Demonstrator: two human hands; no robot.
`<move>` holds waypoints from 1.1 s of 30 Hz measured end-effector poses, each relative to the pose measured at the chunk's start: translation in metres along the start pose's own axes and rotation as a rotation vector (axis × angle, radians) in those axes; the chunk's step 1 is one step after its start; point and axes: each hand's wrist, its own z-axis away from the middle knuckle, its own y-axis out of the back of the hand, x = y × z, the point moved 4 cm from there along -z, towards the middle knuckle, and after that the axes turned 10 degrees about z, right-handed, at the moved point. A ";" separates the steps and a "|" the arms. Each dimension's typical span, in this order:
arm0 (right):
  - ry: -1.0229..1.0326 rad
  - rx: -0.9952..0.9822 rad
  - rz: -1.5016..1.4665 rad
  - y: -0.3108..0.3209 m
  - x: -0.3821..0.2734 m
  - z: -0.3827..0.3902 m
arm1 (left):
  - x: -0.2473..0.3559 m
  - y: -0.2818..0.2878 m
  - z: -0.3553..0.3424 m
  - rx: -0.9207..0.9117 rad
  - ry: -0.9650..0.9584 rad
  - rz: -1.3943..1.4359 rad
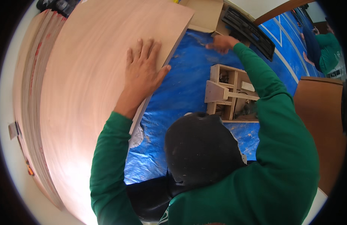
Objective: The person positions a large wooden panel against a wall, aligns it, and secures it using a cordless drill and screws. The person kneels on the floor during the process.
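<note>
My left hand (143, 62) lies flat with fingers spread on a large pale wooden panel (91, 71), close to its right edge. Over the blue sheet, just right of the panel's far corner, my right hand (223, 44) has its fingers curled together. Anything between those fingers is too small to make out. Near that hand are an open cardboard box (206, 15) and a long black plastic case or tray (249, 33). A wooden tool tote (230, 95) with compartments and a central handle sits below my right forearm, holding small dark items.
Blue sheeting (188, 82) covers the floor. Several stacked panels (34, 78) line the left wall, with an orange-handled tool (29, 168) beside them. At the right stand a brown wooden board or cabinet (318, 127) and another person in a green shirt (328, 50).
</note>
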 end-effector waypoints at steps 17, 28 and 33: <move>0.001 0.114 -0.219 -0.075 0.024 0.000 | 0.029 -0.058 -0.140 -0.128 0.157 -0.143; 0.458 0.625 -0.983 0.084 0.029 -0.071 | 0.034 -0.060 -0.143 -0.159 0.142 -0.182; 0.242 1.471 -1.363 0.150 -0.002 -0.131 | 0.033 -0.060 -0.143 -0.139 0.118 -0.180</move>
